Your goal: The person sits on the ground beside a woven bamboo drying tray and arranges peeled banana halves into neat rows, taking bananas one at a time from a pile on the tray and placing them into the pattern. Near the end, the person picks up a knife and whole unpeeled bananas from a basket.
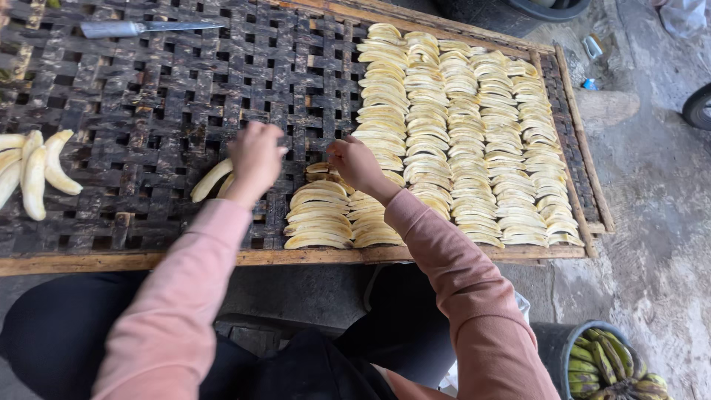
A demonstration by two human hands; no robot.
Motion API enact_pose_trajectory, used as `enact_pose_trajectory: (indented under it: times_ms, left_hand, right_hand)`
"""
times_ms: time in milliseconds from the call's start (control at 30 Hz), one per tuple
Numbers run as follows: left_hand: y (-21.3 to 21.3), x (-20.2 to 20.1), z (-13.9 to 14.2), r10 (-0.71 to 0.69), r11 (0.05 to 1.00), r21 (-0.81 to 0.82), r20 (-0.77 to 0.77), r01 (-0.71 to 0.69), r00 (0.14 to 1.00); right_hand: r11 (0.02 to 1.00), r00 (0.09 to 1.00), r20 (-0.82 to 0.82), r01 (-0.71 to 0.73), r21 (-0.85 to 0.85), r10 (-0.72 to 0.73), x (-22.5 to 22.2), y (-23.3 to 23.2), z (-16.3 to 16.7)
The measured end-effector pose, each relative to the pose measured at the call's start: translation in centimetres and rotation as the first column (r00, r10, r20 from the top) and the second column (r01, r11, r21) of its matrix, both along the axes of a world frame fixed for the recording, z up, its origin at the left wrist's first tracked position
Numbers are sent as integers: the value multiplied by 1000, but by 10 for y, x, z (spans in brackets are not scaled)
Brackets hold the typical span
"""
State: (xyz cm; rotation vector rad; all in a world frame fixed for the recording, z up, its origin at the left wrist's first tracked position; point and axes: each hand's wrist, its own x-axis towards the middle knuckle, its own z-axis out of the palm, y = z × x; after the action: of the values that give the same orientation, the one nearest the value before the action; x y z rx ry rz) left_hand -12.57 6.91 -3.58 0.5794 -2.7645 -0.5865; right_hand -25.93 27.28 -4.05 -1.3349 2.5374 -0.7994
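**Hands laying banana slices on woven rack**

Left hand [255,157] sits at frame centre, fingers curled shut over a peeled banana [211,180] whose pale end sticks out lower left of the fist. Right hand [357,163] is just right of it, fingers pinched together above the short slice row [320,215]; what it has hold of, cannot tell. Both sleeves pink. Slices [466,141] fill the rack's right half in overlapping rows. The rack [148,111] is dark lattice, wood-framed. Peeled bananas [33,174] lie at left edge. Knife [141,28] at upper left. Bucket of green bananas [603,367] at lower right, on the ground.
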Motion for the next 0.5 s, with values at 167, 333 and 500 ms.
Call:
enact_pose_trajectory:
  times_ms: [167,333,500]
  left_hand:
    - [-57,69,11,30,998,38,317,-45,948]
    - [-57,75,3,19,988,138,353,-72,936]
    - [-64,65,-7,-27,948,302,380,-96,925]
  right_hand:
    - [900,895,-184,-428,-85,408,49,-40,7]
    - [967,952,-172,-247,54,253,113,-98,-2]
    - [969,960,154,-243,55,232,110,-116,-15]
